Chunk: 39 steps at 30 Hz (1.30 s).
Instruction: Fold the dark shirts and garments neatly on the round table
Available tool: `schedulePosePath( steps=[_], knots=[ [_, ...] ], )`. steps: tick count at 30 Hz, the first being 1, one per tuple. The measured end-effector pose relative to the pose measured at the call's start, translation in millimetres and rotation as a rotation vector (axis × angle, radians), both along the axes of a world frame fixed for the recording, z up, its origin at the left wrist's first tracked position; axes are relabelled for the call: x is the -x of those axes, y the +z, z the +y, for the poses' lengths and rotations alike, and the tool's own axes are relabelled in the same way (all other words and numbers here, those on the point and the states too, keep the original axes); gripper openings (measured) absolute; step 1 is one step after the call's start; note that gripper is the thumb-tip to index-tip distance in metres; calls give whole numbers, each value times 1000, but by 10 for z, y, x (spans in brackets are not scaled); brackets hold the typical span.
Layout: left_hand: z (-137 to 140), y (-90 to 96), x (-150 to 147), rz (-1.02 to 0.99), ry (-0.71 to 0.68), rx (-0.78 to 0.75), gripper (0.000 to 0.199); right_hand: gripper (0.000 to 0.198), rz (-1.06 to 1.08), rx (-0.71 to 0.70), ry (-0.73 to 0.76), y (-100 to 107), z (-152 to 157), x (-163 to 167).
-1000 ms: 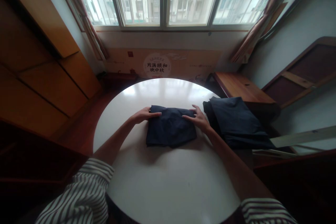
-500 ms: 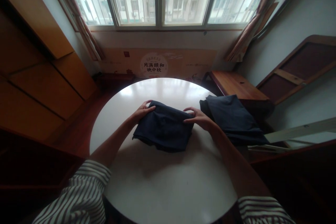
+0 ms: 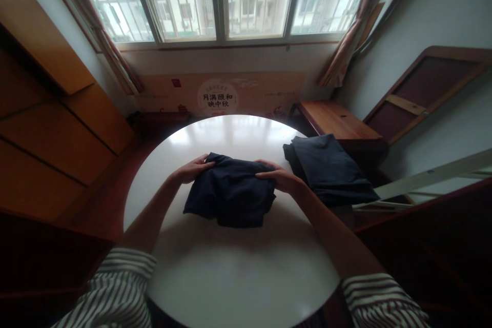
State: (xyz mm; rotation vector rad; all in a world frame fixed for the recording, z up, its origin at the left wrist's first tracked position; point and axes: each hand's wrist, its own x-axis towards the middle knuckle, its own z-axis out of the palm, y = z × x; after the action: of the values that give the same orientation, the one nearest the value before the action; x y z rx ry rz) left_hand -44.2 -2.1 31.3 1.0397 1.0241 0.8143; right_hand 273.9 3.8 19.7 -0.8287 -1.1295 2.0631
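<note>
A folded dark navy garment (image 3: 232,192) is held between my two hands above the white round table (image 3: 238,277); its exact kind cannot be made out. My left hand (image 3: 192,169) grips its upper left corner, thumb on the near side and fingers behind. At the upper right edge, my right hand (image 3: 279,177) pinches the cloth with the thumb in front. The lower edge of the cloth hangs unevenly. Farther right, a stack of folded dark garments (image 3: 332,169) lies at the table's right edge, apart from the held one.
Beyond the table's right side stands a wooden desk (image 3: 338,120). Wooden cabinets (image 3: 49,148) line the left wall. A barred window (image 3: 253,0) with curtains and a printed banner (image 3: 253,92) are at the back.
My right hand has closed more firmly on the garment's upper right edge. The cloth's folds and lower edge have shifted. The whole view has swung slightly to the right.
</note>
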Motion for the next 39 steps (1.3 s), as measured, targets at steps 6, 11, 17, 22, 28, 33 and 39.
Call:
schedulePosePath(
  steps=[6,11,17,22,28,33,39],
  knots=[
    [-35,41,19,-7,-21,70,43,48,-14,-11,-55,19,45,-22],
    [2,-37,-4,-53,90,180,47,46,19,-48,-205,-33,92,5],
    [35,-173,20,-32,-69,273,31,41,-67,8,-243,-89,198,-76],
    [135,-213,60,69,-56,232,30,38,-134,53,-184,-155,220,-100],
    [72,-153,61,126,15,115,29,52,-255,-33,-158,-177,205,-96],
    [-21,35,-111,44,-41,-15,37,53,-295,-230,-219,210,-68,-350],
    [448,508,-989,6,-123,-259,47,53,-338,-467,-603,745,-544,-1095]
  ],
)
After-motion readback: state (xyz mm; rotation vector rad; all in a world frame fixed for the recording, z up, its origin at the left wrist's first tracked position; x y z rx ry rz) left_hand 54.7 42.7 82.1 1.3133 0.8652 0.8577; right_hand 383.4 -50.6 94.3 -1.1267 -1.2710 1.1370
